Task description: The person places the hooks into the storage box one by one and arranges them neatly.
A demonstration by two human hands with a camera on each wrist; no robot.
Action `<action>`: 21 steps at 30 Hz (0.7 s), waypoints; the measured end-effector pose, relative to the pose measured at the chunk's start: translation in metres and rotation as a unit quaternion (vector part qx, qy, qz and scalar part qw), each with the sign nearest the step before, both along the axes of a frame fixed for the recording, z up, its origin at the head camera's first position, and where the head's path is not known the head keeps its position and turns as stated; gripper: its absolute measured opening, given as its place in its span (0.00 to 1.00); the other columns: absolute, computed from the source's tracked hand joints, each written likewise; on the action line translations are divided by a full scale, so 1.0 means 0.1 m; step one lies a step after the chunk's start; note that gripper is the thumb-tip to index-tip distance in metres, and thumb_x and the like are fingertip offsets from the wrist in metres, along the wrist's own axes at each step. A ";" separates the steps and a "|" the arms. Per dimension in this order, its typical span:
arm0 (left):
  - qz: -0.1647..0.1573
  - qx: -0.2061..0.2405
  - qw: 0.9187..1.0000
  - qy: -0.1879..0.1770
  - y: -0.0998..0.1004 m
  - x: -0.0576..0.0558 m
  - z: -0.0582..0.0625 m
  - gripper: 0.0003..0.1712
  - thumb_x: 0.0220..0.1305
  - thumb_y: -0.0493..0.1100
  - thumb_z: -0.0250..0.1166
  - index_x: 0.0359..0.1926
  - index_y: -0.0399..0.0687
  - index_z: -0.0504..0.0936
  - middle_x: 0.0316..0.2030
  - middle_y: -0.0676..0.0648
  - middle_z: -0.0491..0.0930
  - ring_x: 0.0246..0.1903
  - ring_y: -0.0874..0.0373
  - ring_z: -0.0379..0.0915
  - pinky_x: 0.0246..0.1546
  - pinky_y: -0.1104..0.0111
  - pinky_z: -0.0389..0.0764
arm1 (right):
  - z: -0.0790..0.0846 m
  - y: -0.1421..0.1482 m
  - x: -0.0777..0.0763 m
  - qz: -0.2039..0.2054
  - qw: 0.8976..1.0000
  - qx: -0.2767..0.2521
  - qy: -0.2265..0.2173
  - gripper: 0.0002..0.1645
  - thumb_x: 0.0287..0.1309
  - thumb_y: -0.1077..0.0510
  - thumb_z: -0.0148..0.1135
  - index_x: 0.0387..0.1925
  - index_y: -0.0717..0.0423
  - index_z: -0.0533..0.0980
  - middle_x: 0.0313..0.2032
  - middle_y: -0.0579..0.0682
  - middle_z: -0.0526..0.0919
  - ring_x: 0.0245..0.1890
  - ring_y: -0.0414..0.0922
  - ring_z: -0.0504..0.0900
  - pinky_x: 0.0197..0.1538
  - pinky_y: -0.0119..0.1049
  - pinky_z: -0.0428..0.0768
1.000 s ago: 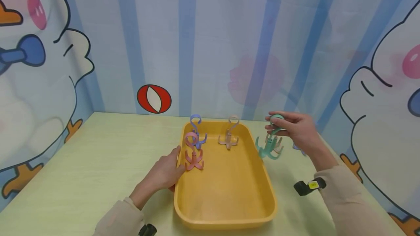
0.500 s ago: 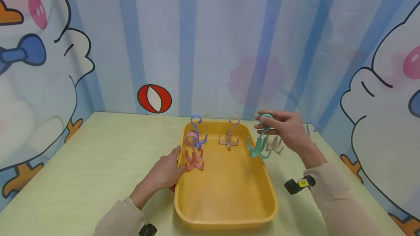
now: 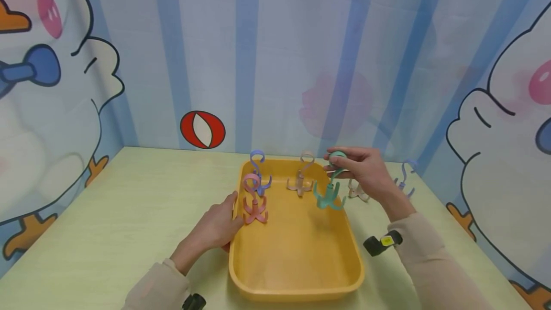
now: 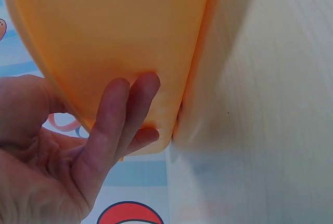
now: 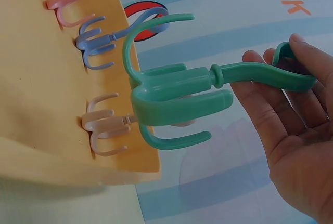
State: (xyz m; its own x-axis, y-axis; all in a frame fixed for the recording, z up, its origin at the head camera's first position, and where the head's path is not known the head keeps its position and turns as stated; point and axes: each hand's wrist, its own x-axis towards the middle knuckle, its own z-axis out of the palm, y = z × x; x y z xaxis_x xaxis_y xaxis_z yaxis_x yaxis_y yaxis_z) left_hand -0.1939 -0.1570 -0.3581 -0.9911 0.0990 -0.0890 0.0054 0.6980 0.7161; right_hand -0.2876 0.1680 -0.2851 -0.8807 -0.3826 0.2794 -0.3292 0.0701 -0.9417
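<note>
R hand (image 3: 359, 169) holds green hook (image 3: 329, 195) in its fingers over yellow tray (image 3: 297, 257), right of ctr, head view. L hand's (image 3: 217, 221) fingers grip tray's left side, lower ctr.

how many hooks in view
6: blue hook, pink hook, beige hook in the yellow tray; green hook in the right hand; second beige hook and second blue hook on the table, right of the tray. The right hand may hide others.

Green hook (image 3: 329, 195), pink hook (image 3: 255, 209), yellow tray (image 3: 297, 252), backdrop (image 3: 284, 61) striped (pale blue against a deeper blue).
</note>
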 end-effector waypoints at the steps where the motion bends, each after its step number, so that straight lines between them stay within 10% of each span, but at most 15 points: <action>1: 0.000 0.001 1.000 -0.001 0.00 0.00 0.00 0.41 0.65 0.42 0.54 0.74 0.40 0.47 0.30 0.43 0.75 0.12 0.57 0.75 0.13 0.67 0.78 | 0.00 -0.01 0.00 0.000 1.000 0.002 -0.001 0.26 0.58 0.55 0.64 0.55 0.66 0.76 0.43 0.54 0.85 0.39 0.58 0.85 0.44 0.50 0.82; 21: 0.003 0.006 1.000 -0.004 0.01 0.00 0.00 0.41 0.66 0.43 0.54 0.74 0.41 0.47 0.32 0.42 0.76 0.12 0.57 0.76 0.13 0.66 0.78 | -0.19 -0.24 -0.05 0.001 1.000 0.026 -0.008 0.29 0.57 0.51 0.64 0.56 0.62 0.76 0.42 0.53 0.86 0.41 0.57 0.85 0.46 0.52 0.81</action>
